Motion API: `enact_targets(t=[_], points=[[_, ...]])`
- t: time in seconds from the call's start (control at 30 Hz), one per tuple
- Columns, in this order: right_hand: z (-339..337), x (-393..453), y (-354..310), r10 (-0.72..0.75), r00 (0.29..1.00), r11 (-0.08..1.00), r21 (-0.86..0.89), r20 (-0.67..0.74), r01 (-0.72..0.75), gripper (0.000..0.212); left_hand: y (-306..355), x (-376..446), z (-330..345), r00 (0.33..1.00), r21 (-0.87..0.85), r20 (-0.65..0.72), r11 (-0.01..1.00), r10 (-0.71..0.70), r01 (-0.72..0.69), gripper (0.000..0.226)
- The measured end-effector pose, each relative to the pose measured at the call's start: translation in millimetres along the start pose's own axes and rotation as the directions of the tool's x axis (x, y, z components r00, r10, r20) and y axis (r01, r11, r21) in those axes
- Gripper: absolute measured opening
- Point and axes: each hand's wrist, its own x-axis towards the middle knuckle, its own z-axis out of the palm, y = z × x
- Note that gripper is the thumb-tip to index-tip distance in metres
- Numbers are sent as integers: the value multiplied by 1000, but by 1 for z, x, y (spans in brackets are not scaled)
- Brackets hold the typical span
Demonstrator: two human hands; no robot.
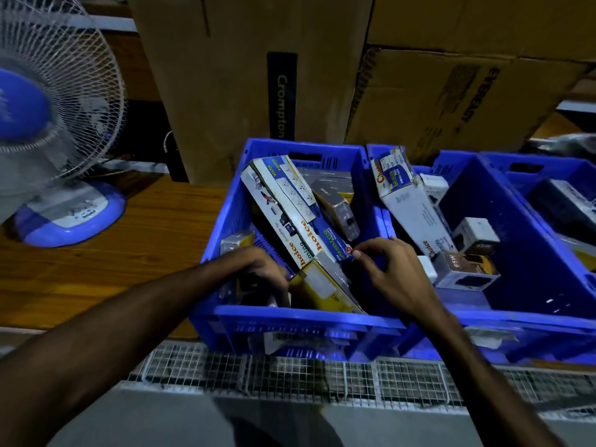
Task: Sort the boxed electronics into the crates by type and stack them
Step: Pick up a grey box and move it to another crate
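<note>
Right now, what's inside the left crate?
The left crate holds long power strip boxes leaning diagonally, grey-and-yellow boxes behind and beneath them, both hands reaching in. The bottom layer is covered.

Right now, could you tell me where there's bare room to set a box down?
The middle crate has open floor at its right side, beside the small boxes. The left crate is crowded with long boxes and both hands.
</note>
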Motion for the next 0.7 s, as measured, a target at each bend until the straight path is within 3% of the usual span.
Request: enact_targets(t=[0.1,0.23,0.43,0.7], points=[[0,0,-2,0,1000,1000,-24,3,0,10,-8,-1,-4,995,149,-87,988,56,-42,51],[0,0,-1,-9,1000,999,-45,17,9,13,-20,-5,-6,978,119,-199,992,62,-38,29],[0,1,-2,-17,999,998,-61,36,19,13,-12,-18,-14,982,296,-82,945,170,-139,30],[-3,0,-3,12,998,999,-44,55,-10,13,-14,-21,-17,988,499,-30,859,151,-116,33]])
